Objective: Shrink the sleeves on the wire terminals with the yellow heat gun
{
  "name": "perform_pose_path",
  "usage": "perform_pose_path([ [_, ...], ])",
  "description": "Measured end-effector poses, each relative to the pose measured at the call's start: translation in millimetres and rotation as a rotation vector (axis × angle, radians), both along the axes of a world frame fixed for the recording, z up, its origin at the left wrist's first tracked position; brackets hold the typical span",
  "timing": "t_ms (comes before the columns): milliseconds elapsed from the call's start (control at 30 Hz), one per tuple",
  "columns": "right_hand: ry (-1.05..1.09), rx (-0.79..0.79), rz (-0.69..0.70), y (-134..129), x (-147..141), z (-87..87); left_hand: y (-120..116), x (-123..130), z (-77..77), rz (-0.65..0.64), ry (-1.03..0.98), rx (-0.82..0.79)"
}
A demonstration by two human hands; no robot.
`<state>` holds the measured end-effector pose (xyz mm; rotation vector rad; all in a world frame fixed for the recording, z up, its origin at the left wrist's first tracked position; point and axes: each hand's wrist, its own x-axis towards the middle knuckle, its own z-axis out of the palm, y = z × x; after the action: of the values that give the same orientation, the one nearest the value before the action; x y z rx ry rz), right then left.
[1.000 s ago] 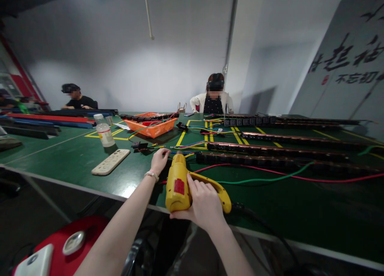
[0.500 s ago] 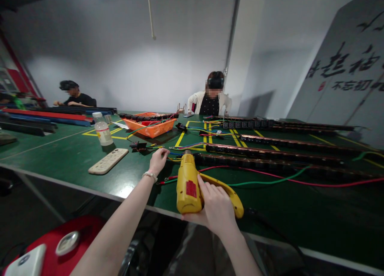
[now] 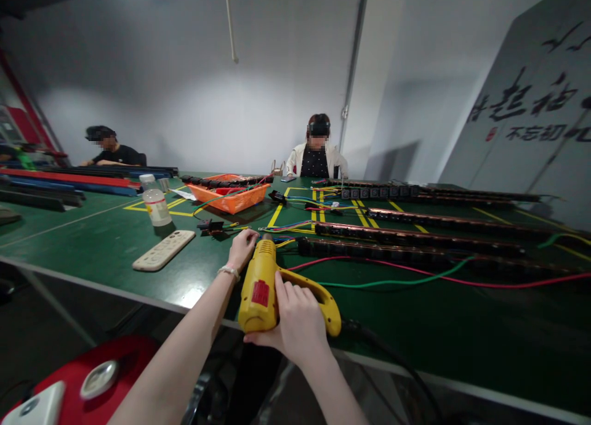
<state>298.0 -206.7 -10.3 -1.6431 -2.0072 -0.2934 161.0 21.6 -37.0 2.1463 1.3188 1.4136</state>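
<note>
My right hand (image 3: 300, 314) is wrapped round a yellow heat gun (image 3: 261, 289), whose nozzle points away from me over the table. Just left of the nozzle, the fingers of my left hand (image 3: 242, 247) are pinched together at the ends of thin wires (image 3: 286, 242); which wire they hold is too small to tell. These wires run to a long black strip with copper edges (image 3: 369, 249). A red wire (image 3: 401, 267) and a green wire (image 3: 392, 284) lie loosely across the table on the near side of the strip.
On the green table (image 3: 106, 252) stand a bottle (image 3: 156, 203), a pale phone-like case (image 3: 164, 250) and an orange basket (image 3: 231, 197). More strips lie at the right and back. A person (image 3: 316, 151) sits opposite, another (image 3: 113, 151) at the far left.
The heat gun in my right hand has moved left, bringing its nozzle close to my left fingers. My left hand has stayed nearly in place.
</note>
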Motion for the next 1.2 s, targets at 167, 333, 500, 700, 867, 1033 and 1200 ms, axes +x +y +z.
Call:
perform_pose_path([
  [167,0.001,0.001,0.003,0.8,-9.6,-0.4,0.8,-1.7,0.9,-0.034,-0.022,-0.025],
  [333,0.017,0.024,0.019,0.6,-10.3,-1.0,1.9,-3.9,-0.5,-0.036,-0.024,-0.019],
  [500,0.048,0.038,0.030,2.1,-10.7,-2.4,2.6,-5.1,-0.3,-0.028,-0.025,-0.022],
  [700,0.045,0.047,0.062,2.8,-0.8,-3.7,-2.8,-3.9,3.5,-0.033,-0.011,-0.018],
  [867,0.058,0.016,0.068,-0.1,15.6,-1.3,-5.5,-2.4,3.4,-0.028,-0.026,0.015],
  [1033,0.035,0.024,0.040,-5.4,37.6,0.3,-3.4,-2.2,0.7,-0.040,-0.048,0.030],
  [1200,0.001,0.038,-0.021,-10.5,51.8,-0.5,-2.2,-1.6,-0.3,-0.037,-0.046,0.043],
])
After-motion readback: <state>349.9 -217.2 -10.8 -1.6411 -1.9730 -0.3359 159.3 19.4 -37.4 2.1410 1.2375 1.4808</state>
